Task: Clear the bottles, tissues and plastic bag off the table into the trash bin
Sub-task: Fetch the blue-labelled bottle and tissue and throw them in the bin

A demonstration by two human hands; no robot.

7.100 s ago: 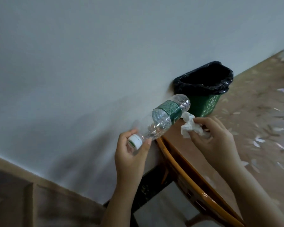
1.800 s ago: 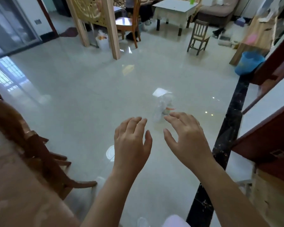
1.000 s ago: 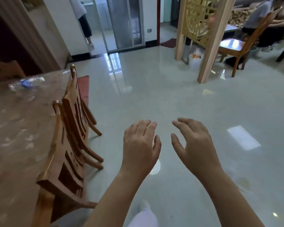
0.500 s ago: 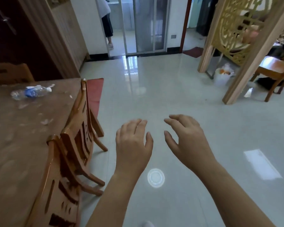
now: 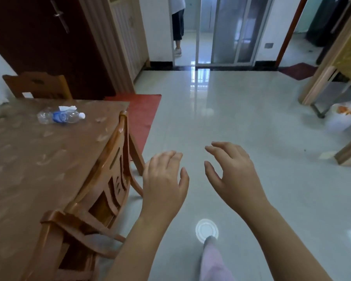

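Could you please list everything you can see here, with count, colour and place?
bottle: one, clear with blue label, lying on the table's far end
tissue: one, white, behind the bottle
table: one, brown, left
chairs: three, wooden, two along the table, one at its far end
mat: one, red, floor past the table
bin: one, whitish, far right
person: one, dark trousers, far doorway
left hand: one, empty, over the floor
right hand: one, empty, beside it

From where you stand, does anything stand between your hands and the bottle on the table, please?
Yes: the wooden chair beside the table stands between the left hand and the bottle; the right hand is farther off.
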